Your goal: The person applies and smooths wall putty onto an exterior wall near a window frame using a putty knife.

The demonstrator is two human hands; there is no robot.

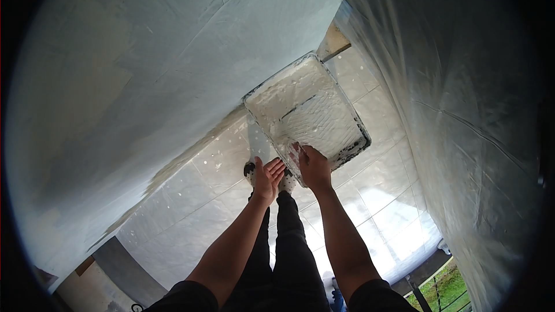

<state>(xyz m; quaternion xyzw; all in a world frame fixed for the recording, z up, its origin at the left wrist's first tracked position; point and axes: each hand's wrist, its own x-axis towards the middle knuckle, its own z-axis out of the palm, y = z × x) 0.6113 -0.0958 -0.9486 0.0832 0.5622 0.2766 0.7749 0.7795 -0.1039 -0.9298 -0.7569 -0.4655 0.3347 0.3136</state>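
Note:
A dark-rimmed paint tray (354, 117) lies on the tiled floor against the wall, coated inside with thick off-white paint. My right hand (315, 166) is at the tray's near edge, over the paint, with its fingers curled. A small paint-smeared, pinkish thing (295, 153) shows at those fingertips; I cannot make out what it is. To the left of it, my left hand (268, 179) is held palm up with its fingers stretched out and nothing in it. It hovers just off the tray's lower left corner, above my feet.
A pale, freshly coated wall (173, 52) rises on the left. Clear plastic sheeting (457, 110) hangs on the right. Paint specks dot the floor tiles (217, 162). Beyond the tray is a wooden piece (334, 42); a dark railing (421, 296) and grass appear at bottom right.

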